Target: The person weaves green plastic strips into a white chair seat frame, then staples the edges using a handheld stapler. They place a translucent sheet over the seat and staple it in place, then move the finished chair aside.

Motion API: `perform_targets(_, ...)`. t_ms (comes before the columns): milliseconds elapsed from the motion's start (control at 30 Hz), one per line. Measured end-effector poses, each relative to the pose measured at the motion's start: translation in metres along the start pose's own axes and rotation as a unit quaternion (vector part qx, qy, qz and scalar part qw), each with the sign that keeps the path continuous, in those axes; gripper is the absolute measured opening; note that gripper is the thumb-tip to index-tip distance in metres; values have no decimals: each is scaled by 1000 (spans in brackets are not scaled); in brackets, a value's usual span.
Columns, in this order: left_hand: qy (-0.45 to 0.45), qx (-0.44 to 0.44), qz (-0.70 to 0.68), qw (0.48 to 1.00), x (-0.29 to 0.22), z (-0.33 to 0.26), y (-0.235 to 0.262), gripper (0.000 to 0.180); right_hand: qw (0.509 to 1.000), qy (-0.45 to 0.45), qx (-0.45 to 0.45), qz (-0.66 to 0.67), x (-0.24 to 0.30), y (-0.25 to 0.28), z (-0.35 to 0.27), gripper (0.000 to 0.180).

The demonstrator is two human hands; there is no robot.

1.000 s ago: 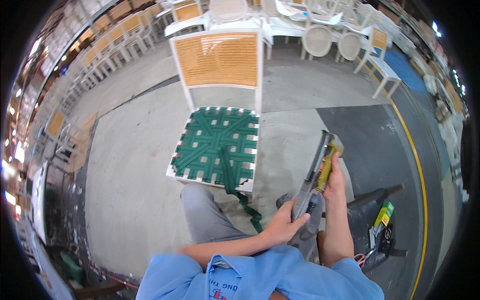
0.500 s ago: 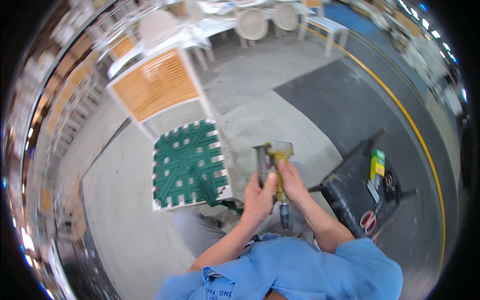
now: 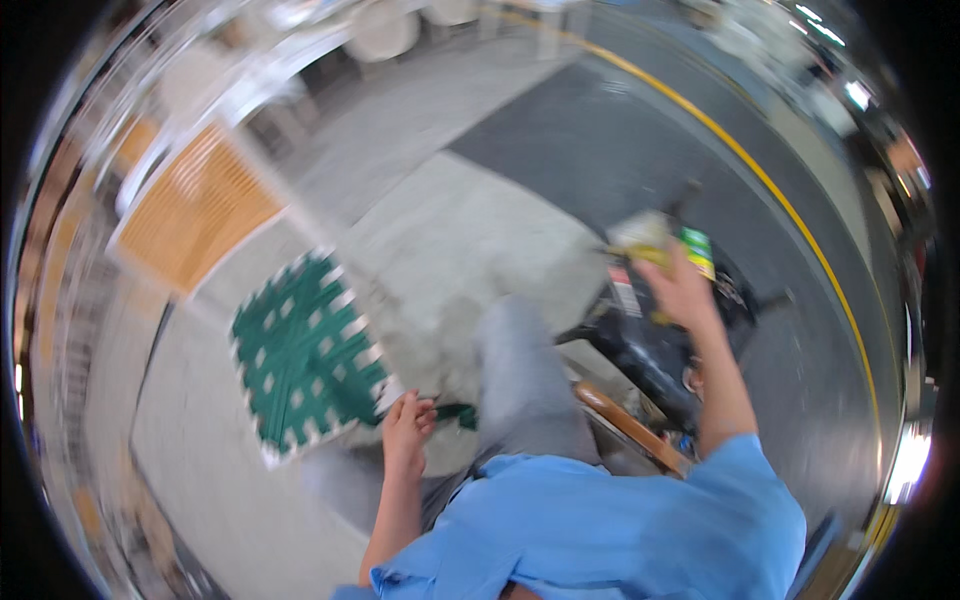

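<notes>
My right hand (image 3: 683,290) is wrapped round a yellow-and-grey staple gun (image 3: 638,232), smeared by motion, over a black stool (image 3: 640,350) on my right. Beside the gun is a green-and-yellow box (image 3: 697,250). On my left is a white chair with a seat of woven green webbing (image 3: 305,350) and a tan slatted back (image 3: 200,205). My left hand (image 3: 407,425) is by the seat's near right corner with its fingers curled. A loose green strap end (image 3: 457,413) lies right beside those fingers; whether they hold it is not visible.
A wooden bar (image 3: 630,428) lies beside my right thigh, near the stool. More white chairs (image 3: 380,30) and frames stand along the far side and the left. A yellow line (image 3: 740,150) curves over the floor on the right.
My hands have parted. The right one has carried the staple gun rightward to the stool; the left has let go of it and moved left to the seat corner. The view has swung right.
</notes>
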State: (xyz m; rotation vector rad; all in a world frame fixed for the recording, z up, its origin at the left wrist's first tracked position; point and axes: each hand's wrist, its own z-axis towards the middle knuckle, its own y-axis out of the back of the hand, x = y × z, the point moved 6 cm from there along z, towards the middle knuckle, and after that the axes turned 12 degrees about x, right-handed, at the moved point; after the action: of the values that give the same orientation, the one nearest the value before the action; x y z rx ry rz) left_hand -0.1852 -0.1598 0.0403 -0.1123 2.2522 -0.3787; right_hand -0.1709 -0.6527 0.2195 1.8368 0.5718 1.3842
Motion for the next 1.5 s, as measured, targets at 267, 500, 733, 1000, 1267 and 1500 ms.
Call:
perform_targets(267,41,-262,-298,917,47,12,128,103,984,-159,41,75,-167,-56,-27,57)
perform_targets(500,-137,-271,-266,915,25,33,145,74,965,-117,58,-225,-164,-48,-7,48)
perform_targets(733,-130,-362,-220,896,22,37,149,46,988,-88,2,-124,-152,-9,-8,41)
perform_targets(1000,-60,-405,-58,910,42,27,161,55,992,84,34,84,-56,-102,53,34)
perform_targets(1267,-113,-165,-164,966,18,12,69,27,810,44,515,279,156,-352,23,41)
perform_targets(1500,-45,-45,-236,970,59,-5,-22,29,592,-126,714,352,248,-476,-11,48)
